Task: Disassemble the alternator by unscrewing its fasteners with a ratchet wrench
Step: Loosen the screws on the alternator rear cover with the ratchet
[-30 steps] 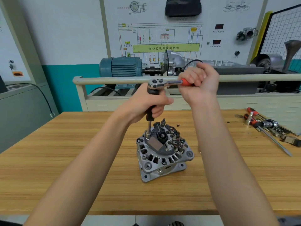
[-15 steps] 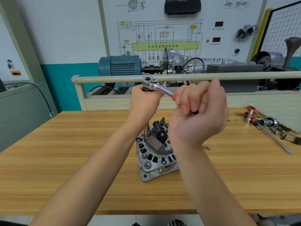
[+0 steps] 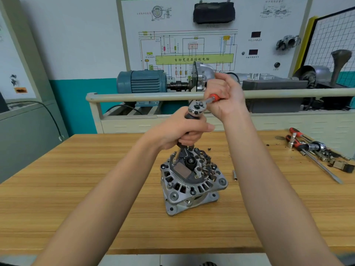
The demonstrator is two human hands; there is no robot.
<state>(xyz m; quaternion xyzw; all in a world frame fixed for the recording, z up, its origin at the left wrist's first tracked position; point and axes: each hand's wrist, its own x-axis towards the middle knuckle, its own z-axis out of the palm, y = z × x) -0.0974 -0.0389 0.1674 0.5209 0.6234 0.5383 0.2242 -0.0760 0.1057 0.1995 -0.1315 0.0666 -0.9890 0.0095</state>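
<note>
Step in hand: we are loosening a fastener at ten o'clock on the grey cast-metal alternator (image 3: 193, 181). Left hand (image 3: 180, 131) fingers clamped round the extension; right hand (image 3: 225, 96) fingers clamped on the chrome, red-handled ratchet wrench (image 3: 199, 106). Next: another swing, socket kept seated.

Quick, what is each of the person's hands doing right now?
Left hand: grips the extension bar below the ratchet wrench head, over the alternator.
Right hand: grips the wrench's red handle.

I counted one alternator (image 3: 193, 181) on the worktop (image 3: 76, 189) and one ratchet wrench (image 3: 197, 108), held by my two hands, left hand (image 3: 180, 131) and right hand (image 3: 224, 96). At the right lay two red-handled screwdrivers (image 3: 299, 139). One small socket (image 3: 234, 175) lay beside the alternator.
</note>
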